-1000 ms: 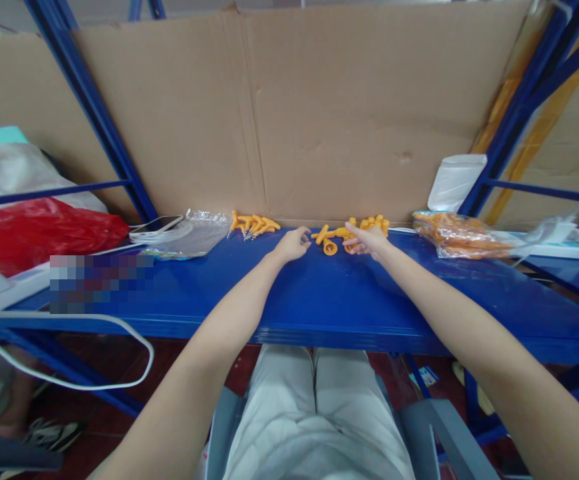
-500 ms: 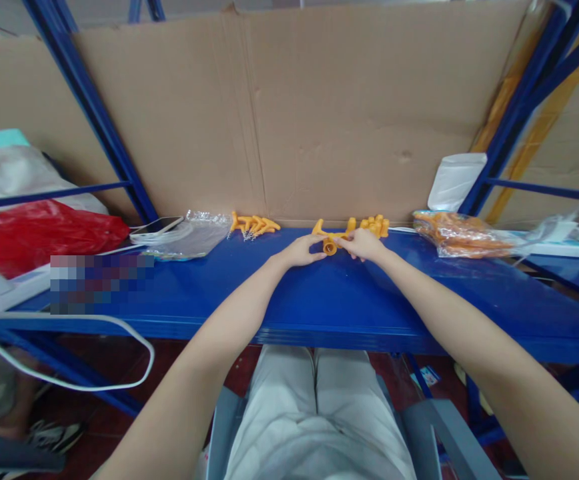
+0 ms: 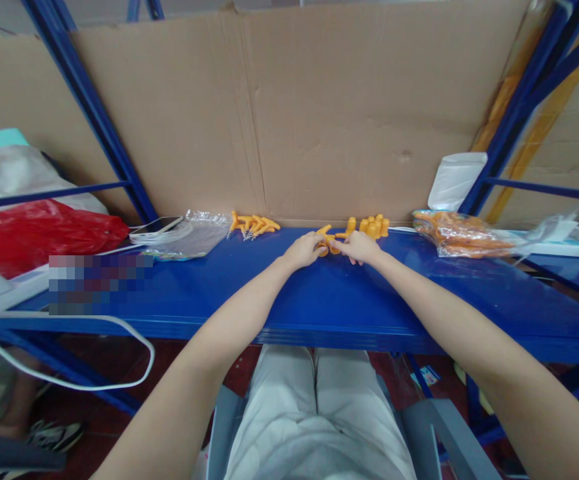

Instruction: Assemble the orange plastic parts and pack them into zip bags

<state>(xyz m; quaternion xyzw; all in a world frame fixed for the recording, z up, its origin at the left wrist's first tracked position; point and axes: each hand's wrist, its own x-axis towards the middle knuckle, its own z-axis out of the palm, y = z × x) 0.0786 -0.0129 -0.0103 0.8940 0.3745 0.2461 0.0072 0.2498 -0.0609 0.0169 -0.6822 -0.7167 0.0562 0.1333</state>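
Observation:
My left hand (image 3: pixel 305 250) is closed around yellow plastic corkscrew parts (image 3: pixel 324 231) above the blue table. My right hand (image 3: pixel 361 247) pinches at the same parts from the other side, its thumb and forefinger reaching toward the left fingertips. A round yellow end shows low between the hands; the fingers cover much of the rest. Left of my hands lie several corkscrews (image 3: pixel 257 224) with yellow handles and bare metal spirals. Just behind my right hand stand several short yellow sleeves (image 3: pixel 375 227).
A clear bag of orange-yellow parts (image 3: pixel 462 233) lies on the right. On the left are a clear plastic bag (image 3: pixel 197 237), a phone (image 3: pixel 159 225), a red plastic bag (image 3: pixel 49 230) and a white cable (image 3: pixel 144 347). A cardboard sheet (image 3: pixel 319 113) stands behind the table (image 3: pixel 329 300).
The yellow parts between my hands have turned: the round opening no longer faces me, and the upper yellow handle leans more to the right. My hands stay in nearly the same place.

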